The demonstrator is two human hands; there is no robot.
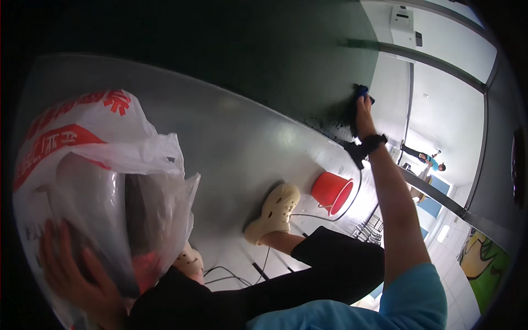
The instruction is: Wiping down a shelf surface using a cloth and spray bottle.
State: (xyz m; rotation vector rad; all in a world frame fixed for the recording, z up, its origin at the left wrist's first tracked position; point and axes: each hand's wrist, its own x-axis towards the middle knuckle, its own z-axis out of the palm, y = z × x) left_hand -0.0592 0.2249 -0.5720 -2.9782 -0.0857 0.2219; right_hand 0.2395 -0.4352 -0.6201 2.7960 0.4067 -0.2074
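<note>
From the head camera, we look along a pale grey worktop [242,143] on which we kneel, one leg in black trousers bent forward and a cream foam clog [273,212] planted on the surface. Our right hand [364,113] reaches far out and is clenched on a blue cloth [363,92], pressing it against the dark green wall [264,49] where it meets the worktop; a black strap [372,143] circles that wrist. Our left hand [77,275], at the lower left, lies with fingers spread against a white plastic bag with red print [93,143], gripping its underside; the bag holds dark contents we cannot make out. A red bucket [331,192] stands just beyond the clog, near the worktop's far edge, with thin cables trailing across the surface beside it. At the far right, well apart from us, another person [426,159] shows small in a bright corridor.
</note>
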